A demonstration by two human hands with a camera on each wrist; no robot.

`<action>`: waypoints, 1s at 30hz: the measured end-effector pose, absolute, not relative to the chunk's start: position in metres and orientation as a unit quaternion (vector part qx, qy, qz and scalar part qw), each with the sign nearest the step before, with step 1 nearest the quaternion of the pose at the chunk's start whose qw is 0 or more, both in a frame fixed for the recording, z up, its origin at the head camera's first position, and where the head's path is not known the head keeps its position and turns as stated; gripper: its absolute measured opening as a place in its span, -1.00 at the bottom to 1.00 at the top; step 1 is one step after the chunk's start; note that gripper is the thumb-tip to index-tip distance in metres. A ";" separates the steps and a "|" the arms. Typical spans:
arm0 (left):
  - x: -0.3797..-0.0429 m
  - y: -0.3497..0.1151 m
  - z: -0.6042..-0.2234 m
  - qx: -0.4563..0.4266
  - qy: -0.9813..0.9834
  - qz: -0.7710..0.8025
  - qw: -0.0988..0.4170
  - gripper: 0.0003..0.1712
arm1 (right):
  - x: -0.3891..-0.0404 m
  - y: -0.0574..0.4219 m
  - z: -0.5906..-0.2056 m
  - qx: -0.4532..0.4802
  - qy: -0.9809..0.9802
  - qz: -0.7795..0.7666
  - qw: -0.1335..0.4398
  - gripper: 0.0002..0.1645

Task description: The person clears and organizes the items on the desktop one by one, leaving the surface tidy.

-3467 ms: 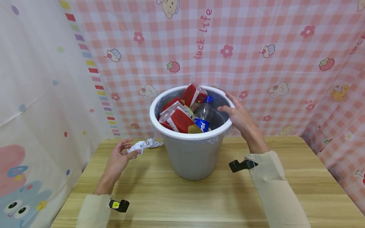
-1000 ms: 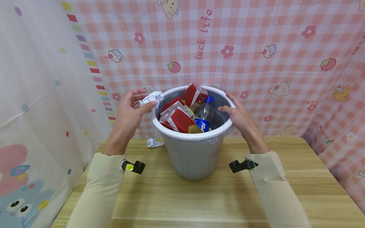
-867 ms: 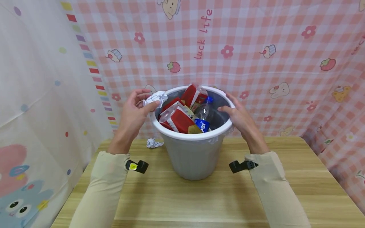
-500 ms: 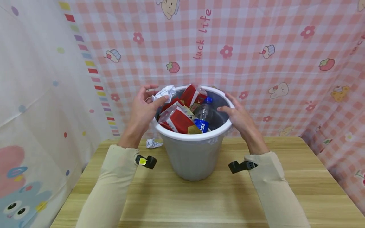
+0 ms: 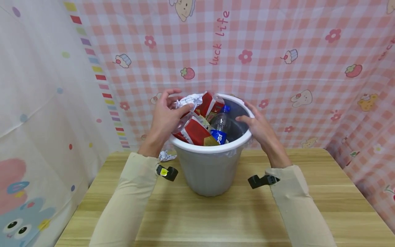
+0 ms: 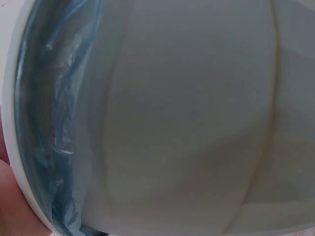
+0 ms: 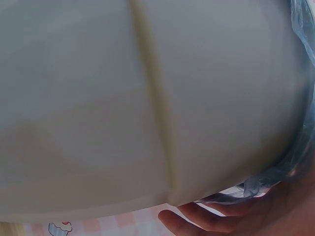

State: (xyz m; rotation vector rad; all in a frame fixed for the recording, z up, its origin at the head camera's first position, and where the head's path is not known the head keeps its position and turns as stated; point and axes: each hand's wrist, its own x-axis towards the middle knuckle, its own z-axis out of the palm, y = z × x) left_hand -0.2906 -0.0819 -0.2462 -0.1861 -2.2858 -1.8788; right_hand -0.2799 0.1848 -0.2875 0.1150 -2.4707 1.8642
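A grey trash bin [image 5: 210, 171] with a white rim and a clear liner stands on the wooden table. Over its left side, my left hand [image 5: 165, 115] pinches a crumpled sheet of white paper [image 5: 190, 100] between thumb and fingers. On the opposite side my right hand [image 5: 262, 127] grips the rim, thumb inside and fingers outside. Red-and-white packages [image 5: 197, 132] and a clear bottle [image 5: 220, 121] with a blue cap and label fill the bin. Behind my left wrist, a second crumpled paper [image 5: 167, 156] lies on the table, partly hidden. The bin wall fills most of both wrist views.
The wooden table [image 5: 277, 212] extends on both sides and in front of the bin. A pink checked curtain [image 5: 277, 75] hangs close behind, and a white patterned curtain [image 5: 46, 120] borders the left. Another checked curtain [image 5: 376, 137] stands along the right edge.
My left hand has lifted one crumpled paper from the table beside the bin and carried it up and rightward over the opening. My right hand has stayed on the rim.
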 end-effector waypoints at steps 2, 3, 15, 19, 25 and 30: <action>-0.290 -0.081 -0.247 -0.062 -0.768 -0.632 0.084 -0.36 | -0.280 0.185 -0.287 0.037 -0.799 0.600 0.022 -0.06; -0.290 -0.081 -0.247 -0.061 -0.770 -0.630 0.084 -0.35 | -0.280 0.185 -0.287 0.037 -0.798 0.601 0.023 -0.06; -0.288 -0.083 -0.249 -0.052 -0.780 -0.618 0.079 -0.29 | -0.279 0.184 -0.287 0.039 -0.797 0.602 0.021 -0.08; -0.288 -0.084 -0.249 -0.053 -0.781 -0.618 0.074 -0.27 | -0.278 0.184 -0.287 0.042 -0.797 0.601 0.023 -0.09; -0.288 -0.084 -0.250 -0.061 -0.782 -0.616 0.075 -0.28 | -0.279 0.184 -0.289 0.044 -0.799 0.599 0.019 -0.09; -0.288 -0.084 -0.251 -0.081 -0.778 -0.618 0.083 -0.28 | -0.279 0.185 -0.290 0.042 -0.796 0.603 0.017 -0.09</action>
